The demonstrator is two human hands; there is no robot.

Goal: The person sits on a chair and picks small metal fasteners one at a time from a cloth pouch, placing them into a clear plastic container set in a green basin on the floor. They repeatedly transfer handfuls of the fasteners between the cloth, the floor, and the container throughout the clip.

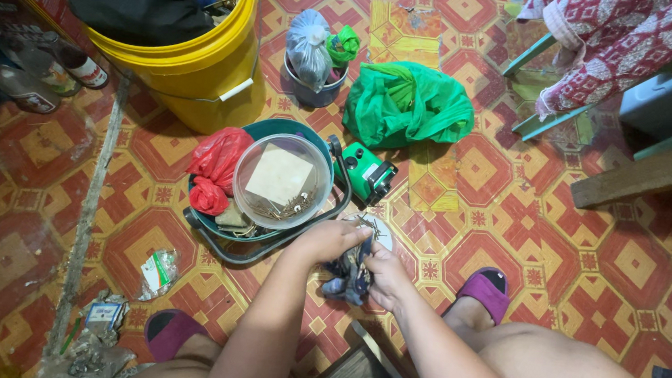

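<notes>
My left hand (328, 242) and my right hand (387, 276) meet low over the patterned floor, both gripping a dark grey-blue bundle (351, 273) of cloth or plastic with small metal pieces poking out at its top. A small white round lid (381, 233) lies on the floor just behind the hands. Beside my left hand stands a teal basin (260, 237) holding a clear plastic tub of nails (282, 181) and a red plastic bag (215, 167).
A green power tool (368, 174) lies beside the basin. Behind it are a green plastic bag (408, 104), a small pot with tied bags (315, 57) and a yellow bucket (201, 64). Bottles (34, 73) lie left. My purple slippers (484, 289) flank the hands.
</notes>
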